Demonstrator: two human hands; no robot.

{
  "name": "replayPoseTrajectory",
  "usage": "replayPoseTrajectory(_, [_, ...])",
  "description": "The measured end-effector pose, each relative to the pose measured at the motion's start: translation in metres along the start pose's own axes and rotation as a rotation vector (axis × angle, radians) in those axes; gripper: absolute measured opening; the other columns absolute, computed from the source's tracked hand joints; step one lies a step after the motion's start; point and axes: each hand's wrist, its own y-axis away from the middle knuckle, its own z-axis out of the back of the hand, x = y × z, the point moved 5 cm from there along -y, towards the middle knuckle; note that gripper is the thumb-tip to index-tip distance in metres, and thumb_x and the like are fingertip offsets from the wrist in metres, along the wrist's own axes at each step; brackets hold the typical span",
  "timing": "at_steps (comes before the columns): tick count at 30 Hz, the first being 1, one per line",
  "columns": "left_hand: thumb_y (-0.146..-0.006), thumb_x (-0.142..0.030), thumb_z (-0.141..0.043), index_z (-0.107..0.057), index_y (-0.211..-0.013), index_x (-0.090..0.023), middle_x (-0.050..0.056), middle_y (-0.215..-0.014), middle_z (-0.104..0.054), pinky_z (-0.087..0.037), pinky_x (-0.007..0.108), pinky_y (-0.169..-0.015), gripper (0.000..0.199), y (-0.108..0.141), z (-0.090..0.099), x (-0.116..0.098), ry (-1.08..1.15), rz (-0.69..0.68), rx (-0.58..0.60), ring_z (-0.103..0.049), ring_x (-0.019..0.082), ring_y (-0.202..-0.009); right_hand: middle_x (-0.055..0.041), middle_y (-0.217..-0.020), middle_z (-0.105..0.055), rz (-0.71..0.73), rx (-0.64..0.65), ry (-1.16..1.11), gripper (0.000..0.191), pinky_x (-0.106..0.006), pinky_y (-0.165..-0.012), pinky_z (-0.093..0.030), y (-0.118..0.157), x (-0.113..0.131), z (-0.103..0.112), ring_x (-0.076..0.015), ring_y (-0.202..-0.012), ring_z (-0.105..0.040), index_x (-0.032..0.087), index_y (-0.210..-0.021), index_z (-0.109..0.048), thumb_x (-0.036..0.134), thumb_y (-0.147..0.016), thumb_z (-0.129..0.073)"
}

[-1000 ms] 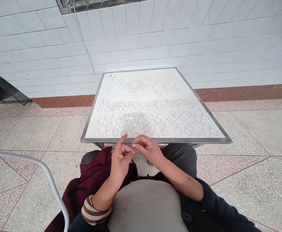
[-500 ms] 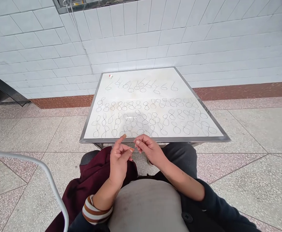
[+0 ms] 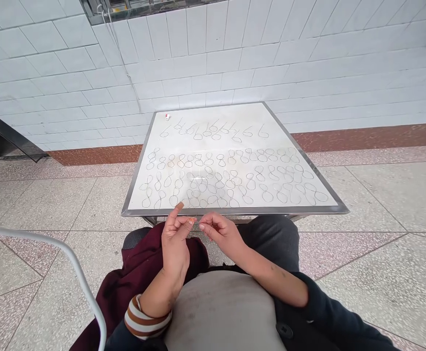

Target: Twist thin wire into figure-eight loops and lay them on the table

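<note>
My left hand (image 3: 176, 239) is in front of the table's near edge, thumb and a finger pinched together and the index finger raised, its tip covered in tan. Close to its right, my right hand (image 3: 222, 234) pinches too, thumb against fingertips. A thin wire (image 3: 197, 222) runs between the two pinches, barely visible; its ends are hidden by my fingers. Beyond my hands, several thin dark loops shaped like figure eights (image 3: 249, 181) lie in rows on the white tabletop (image 3: 213, 144). Farther back are several single loops with a tail, like sixes (image 3: 247, 131).
A small red-and-white object (image 3: 167, 117) sits at the table's back left corner. The table's metal rim (image 3: 235, 211) is just past my hands, above my knees. A pale curved tube (image 3: 77, 270) stands at left. A tiled wall (image 3: 220, 63) rises behind.
Both hands have shifted slightly left, and the right has also lowered a little. The pinches have come closer together, with the wire still between them. The loops on the table look the same.
</note>
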Motion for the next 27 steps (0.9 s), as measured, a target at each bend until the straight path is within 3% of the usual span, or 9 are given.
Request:
replayPoseTrajectory(4, [-0.071, -0.014, -0.077, -0.063, -0.121, -0.02, -0.004, -0.069, -0.065, -0.043, 0.023, -0.074, 0.052, 0.0, 0.0, 0.005, 0.085, 0.078, -0.028, -0.059, 0.009, -0.071, -0.0026, -0.078, -0.064, 0.237, -0.061, 0.258, 0.009, -0.029, -0.062, -0.046, 0.002, 0.012, -0.001, -0.0154, -0.069, -0.055, 0.023, -0.088, -0.061, 0.025, -0.092, -0.053])
replayPoseTrajectory(7, [-0.069, -0.013, -0.079, -0.064, -0.12, -0.019, -0.004, -0.069, -0.066, -0.042, 0.021, -0.069, 0.054, 0.0, 0.0, 0.009, 0.116, 0.121, -0.034, -0.057, 0.008, -0.067, -0.0017, -0.07, -0.061, 0.336, -0.062, 0.425, 0.017, -0.028, -0.06, -0.043, 0.003, 0.015, -0.001, -0.0158, -0.066, -0.052, 0.022, -0.083, -0.06, 0.019, -0.093, -0.047])
replayPoseTrajectory(16, [-0.067, -0.014, -0.082, -0.065, -0.117, -0.017, -0.001, -0.072, -0.069, -0.044, 0.022, -0.073, 0.053, -0.001, 0.0, 0.015, 0.154, 0.169, -0.058, -0.065, 0.013, -0.084, 0.0006, -0.065, -0.05, 0.338, -0.087, 0.585, 0.022, -0.025, -0.054, -0.035, 0.0, 0.018, -0.001, -0.0134, -0.059, -0.045, 0.021, -0.074, -0.055, 0.017, -0.093, -0.045])
replayPoseTrajectory(21, [-0.067, -0.014, -0.082, -0.065, -0.117, -0.017, -0.001, -0.073, -0.069, -0.045, 0.022, -0.072, 0.053, -0.002, 0.001, 0.015, 0.143, 0.137, -0.061, -0.065, 0.012, -0.08, 0.0002, -0.065, -0.051, 0.37, -0.076, 0.664, 0.023, -0.026, -0.054, -0.037, -0.002, 0.021, -0.004, -0.014, -0.059, -0.046, 0.021, -0.073, -0.054, 0.015, -0.092, -0.044])
replayPoseTrajectory(24, [-0.066, -0.014, -0.082, -0.064, -0.117, -0.018, -0.002, -0.073, -0.069, -0.045, 0.022, -0.069, 0.054, -0.004, 0.003, 0.014, 0.154, 0.119, -0.085, -0.065, 0.012, -0.079, -0.0023, -0.07, -0.055, 0.408, -0.064, 0.767, 0.022, -0.028, -0.058, -0.042, -0.001, 0.021, -0.01, -0.0163, -0.064, -0.05, 0.02, -0.082, -0.059, 0.018, -0.096, -0.042])
replayPoseTrajectory(27, [-0.066, -0.014, -0.082, -0.063, -0.118, -0.019, -0.001, -0.075, -0.069, -0.044, 0.021, -0.066, 0.056, -0.009, 0.006, 0.013, 0.175, 0.114, -0.118, -0.066, 0.013, -0.081, -0.007, -0.083, -0.061, 0.432, -0.047, 0.871, 0.018, -0.032, -0.065, -0.05, 0.002, 0.019, -0.017, -0.0208, -0.077, -0.057, 0.019, -0.107, -0.06, 0.028, -0.098, -0.047])
